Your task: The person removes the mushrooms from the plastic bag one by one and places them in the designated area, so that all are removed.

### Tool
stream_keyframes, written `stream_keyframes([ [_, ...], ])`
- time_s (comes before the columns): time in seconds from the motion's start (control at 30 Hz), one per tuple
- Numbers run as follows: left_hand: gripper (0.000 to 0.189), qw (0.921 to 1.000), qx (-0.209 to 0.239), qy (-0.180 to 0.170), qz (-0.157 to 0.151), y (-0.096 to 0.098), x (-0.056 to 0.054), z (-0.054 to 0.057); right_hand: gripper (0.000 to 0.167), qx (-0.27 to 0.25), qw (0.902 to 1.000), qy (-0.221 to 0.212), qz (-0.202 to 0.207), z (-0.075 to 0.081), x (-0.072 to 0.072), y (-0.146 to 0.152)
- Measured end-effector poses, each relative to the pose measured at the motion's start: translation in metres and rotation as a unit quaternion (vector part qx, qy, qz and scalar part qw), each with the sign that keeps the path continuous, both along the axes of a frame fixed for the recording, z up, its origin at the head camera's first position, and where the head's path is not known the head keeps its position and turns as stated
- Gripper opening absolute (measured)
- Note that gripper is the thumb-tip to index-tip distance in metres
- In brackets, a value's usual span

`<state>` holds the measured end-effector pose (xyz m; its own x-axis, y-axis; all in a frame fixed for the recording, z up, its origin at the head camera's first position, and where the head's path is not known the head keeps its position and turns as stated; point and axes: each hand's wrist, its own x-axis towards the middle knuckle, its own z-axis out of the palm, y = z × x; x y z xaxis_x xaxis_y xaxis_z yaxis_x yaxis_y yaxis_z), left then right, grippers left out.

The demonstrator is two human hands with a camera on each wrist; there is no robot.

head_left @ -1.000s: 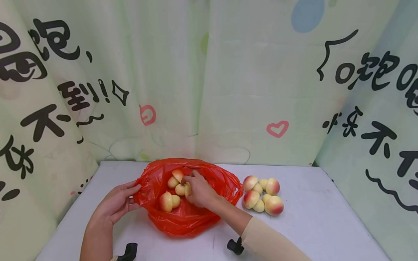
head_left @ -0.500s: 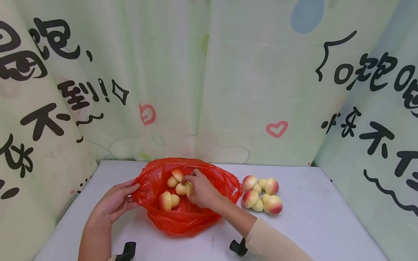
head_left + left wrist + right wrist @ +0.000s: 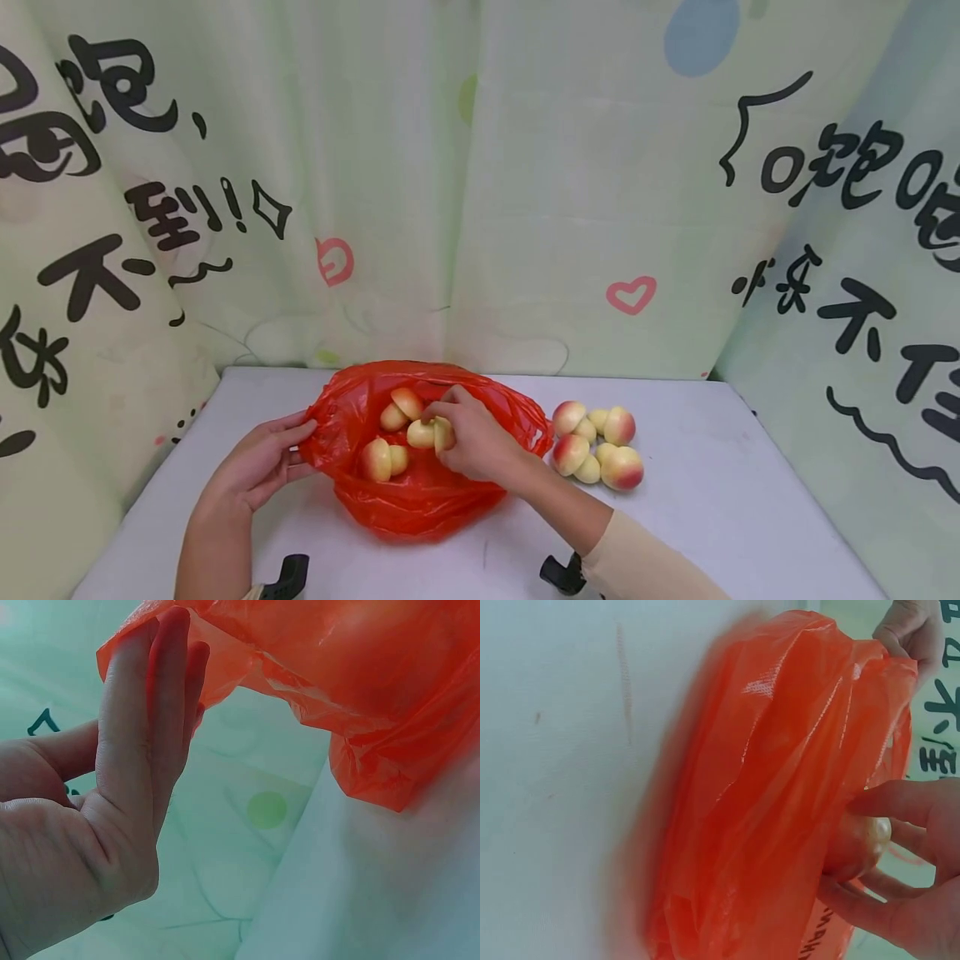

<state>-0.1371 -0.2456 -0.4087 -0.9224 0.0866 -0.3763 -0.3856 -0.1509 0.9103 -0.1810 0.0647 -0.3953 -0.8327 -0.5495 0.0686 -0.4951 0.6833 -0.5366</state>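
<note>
A red plastic bag (image 3: 435,510) lies with its mouth open on the table. My left hand (image 3: 258,462) pinches its left rim; in the left wrist view the long fingers are nearly straight against the film. Inside the bag, my right hand (image 3: 480,437) grips a pale mushroom-shaped piece (image 3: 422,434) by its cap. The right wrist view shows the fingertips curled around its rounded cap (image 3: 855,844). Two more toy-like mushrooms, an upper one (image 3: 407,403) and a lower one (image 3: 377,460), lie in the bag left of that hand.
Several similar mushrooms (image 3: 624,468) with red-blushed caps sit clustered on the white table (image 3: 697,500), right of the bag. A printed curtain (image 3: 525,183) encloses the back and both sides. Black wrist mounts (image 3: 562,575) show near the bottom of the head view.
My right hand and the mushroom in it have shifted slightly right inside the bag. The left hand keeps its hold on the rim. The head view has turned a little.
</note>
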Motion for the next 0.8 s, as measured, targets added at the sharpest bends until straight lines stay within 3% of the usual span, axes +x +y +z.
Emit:
stream_keyframes([
  [0.33,0.066,1.0,0.001,0.0,-0.003,-0.001,-0.001,-0.001,0.039,-0.013,0.9996,0.02,0.014,0.011,0.013,0.013],
  [0.8,0.068,1.0,0.0,-0.008,0.004,0.001,-0.001,-0.001,0.04,-0.014,0.9998,0.013,0.001,0.025,0.027,0.035],
])
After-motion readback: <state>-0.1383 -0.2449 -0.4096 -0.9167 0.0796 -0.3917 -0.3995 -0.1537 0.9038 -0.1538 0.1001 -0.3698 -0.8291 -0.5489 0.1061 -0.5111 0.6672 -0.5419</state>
